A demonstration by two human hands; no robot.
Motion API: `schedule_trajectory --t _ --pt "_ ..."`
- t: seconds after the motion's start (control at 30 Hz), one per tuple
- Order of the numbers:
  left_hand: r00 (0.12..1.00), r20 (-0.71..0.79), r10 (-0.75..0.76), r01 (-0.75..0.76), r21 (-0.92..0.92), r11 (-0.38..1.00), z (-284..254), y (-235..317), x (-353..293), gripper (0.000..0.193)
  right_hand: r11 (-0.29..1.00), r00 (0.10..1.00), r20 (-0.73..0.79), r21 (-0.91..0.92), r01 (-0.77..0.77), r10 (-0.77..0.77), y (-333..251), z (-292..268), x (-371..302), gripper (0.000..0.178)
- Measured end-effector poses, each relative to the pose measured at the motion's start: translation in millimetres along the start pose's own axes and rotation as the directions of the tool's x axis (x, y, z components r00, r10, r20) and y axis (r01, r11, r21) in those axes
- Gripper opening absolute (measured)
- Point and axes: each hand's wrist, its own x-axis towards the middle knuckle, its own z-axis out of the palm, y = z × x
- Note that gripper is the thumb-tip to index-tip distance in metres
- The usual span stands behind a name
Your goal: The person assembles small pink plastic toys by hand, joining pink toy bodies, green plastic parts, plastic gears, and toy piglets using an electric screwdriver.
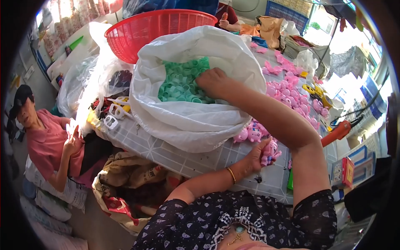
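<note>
My left hand, with a gold bangle at the wrist, is closed around a small pink toy figure with a printed face, just above the table's near side. My right arm reaches across to the large white woven sack, its rim rolled open. Inside it, my right hand is curled among many translucent green plastic rings; the fingertips are hidden, so what they grip does not show. More pink toy figures lie on the table beside the sack.
Pink figures and parts spread over the table's right side. An orange-handled tool lies at right. A red basket stands behind the sack. At left, a person sits near an open brown sack; another person is at back.
</note>
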Motion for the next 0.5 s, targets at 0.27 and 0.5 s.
schedule_trajectory --t 0.27,0.5 --pt "0.985 0.172 0.021 -0.008 -0.079 0.997 -14.6 3.7 -0.6 0.049 0.158 0.881 -0.120 0.986 0.053 0.457 -11.6 -78.1 -130.4 0.023" --pt "0.964 0.267 -0.001 0.027 -0.095 0.995 -17.1 12.8 8.4 0.059 -0.314 0.708 0.191 0.948 0.045 0.680 -2.7 -12.2 -310.4 0.040"
